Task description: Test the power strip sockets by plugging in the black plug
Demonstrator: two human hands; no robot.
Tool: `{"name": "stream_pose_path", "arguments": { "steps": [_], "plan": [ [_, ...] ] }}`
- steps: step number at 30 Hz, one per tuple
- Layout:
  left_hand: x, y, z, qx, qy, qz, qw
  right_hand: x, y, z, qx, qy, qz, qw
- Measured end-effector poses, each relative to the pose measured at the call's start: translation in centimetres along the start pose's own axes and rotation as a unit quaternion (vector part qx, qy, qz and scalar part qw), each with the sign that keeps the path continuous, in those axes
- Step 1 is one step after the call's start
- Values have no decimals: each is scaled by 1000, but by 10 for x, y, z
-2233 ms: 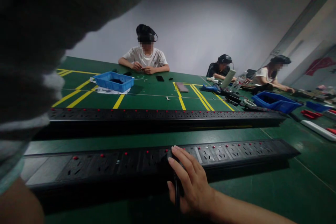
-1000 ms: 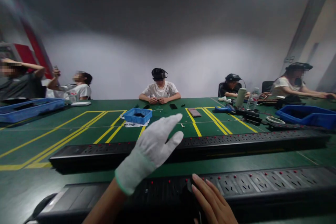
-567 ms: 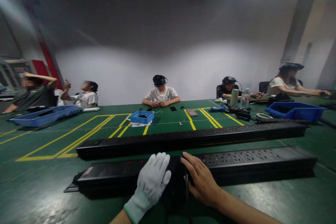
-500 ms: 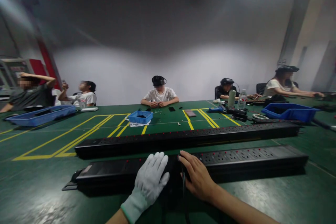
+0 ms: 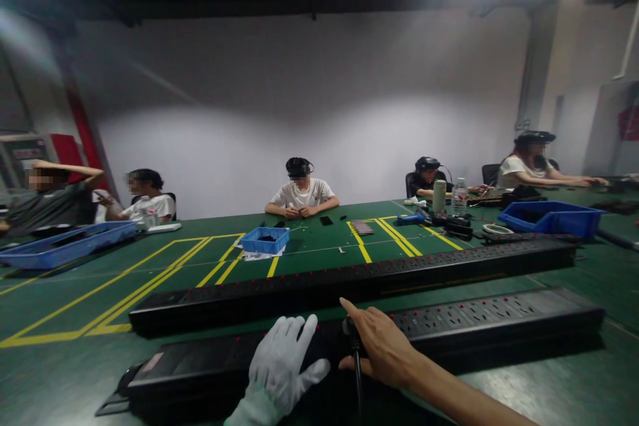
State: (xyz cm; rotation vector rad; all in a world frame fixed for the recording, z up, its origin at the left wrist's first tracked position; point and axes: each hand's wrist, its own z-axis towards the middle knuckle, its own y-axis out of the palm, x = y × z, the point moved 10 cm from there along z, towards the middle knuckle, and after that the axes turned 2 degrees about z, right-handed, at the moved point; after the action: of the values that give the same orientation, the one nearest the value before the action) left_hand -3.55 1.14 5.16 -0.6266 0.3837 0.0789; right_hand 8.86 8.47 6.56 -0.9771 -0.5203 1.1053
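A long black power strip (image 5: pixel 504 319) with rows of sockets and red lights lies across the table in front of me. My left hand (image 5: pixel 279 363), in a white glove, rests on its left half with the fingers spread. My bare right hand (image 5: pixel 387 349) is at the strip's middle, with its index finger stretched forward. Between its thumb and fingers is a black plug (image 5: pixel 351 327), from which a black cable (image 5: pixel 358 379) runs down toward me. The plug is at the sockets, but I cannot tell whether it is seated. A second black power strip (image 5: pixel 319 293) lies just beyond.
Blue bins stand on the green table: a small one (image 5: pixel 264 241) mid-table, a long one (image 5: pixel 74 246) at left and another (image 5: pixel 554 218) at right. A bottle (image 5: pixel 459 198) and tools are near the right bin. Several people sit along the far side.
The view has shifted slightly. My right hand has tilted, its index finger now lifted off the plug, and more of the plug shows. My gloved fingers have spread apart a little.
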Motion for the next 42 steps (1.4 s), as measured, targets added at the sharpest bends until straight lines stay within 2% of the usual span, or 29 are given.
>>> {"name": "stream_pose_path", "arguments": {
  "steps": [6,12,14,18,22,28,33,36,39,42],
  "plan": [
    [12,-2,5,20,12,-12,1000,4,-4,-7,-5,-15,-2,1000],
    [34,-17,26,95,-5,-46,994,25,-21,-24,0,-13,2,1000],
    [39,-20,31,101,0,-51,994,28,-25,-27,7,-9,3,1000],
    [42,-21,33,89,21,-46,995,30,-36,-28,31,2,8,999],
    [41,-26,31,108,31,-39,993,32,-49,-25,56,-3,23,998],
    [41,-26,31,111,31,-35,993,40,-49,-23,98,-2,44,994],
    [41,-28,32,116,29,-35,992,27,-61,-29,146,-36,29,988],
    [40,-29,32,122,27,-35,992,10,-66,-22,162,-59,30,985],
    [38,-30,29,135,25,-39,990,8,-52,-1,116,-13,51,992],
    [42,-24,28,108,43,-30,993,13,-42,18,87,26,58,994]
  ]
}}
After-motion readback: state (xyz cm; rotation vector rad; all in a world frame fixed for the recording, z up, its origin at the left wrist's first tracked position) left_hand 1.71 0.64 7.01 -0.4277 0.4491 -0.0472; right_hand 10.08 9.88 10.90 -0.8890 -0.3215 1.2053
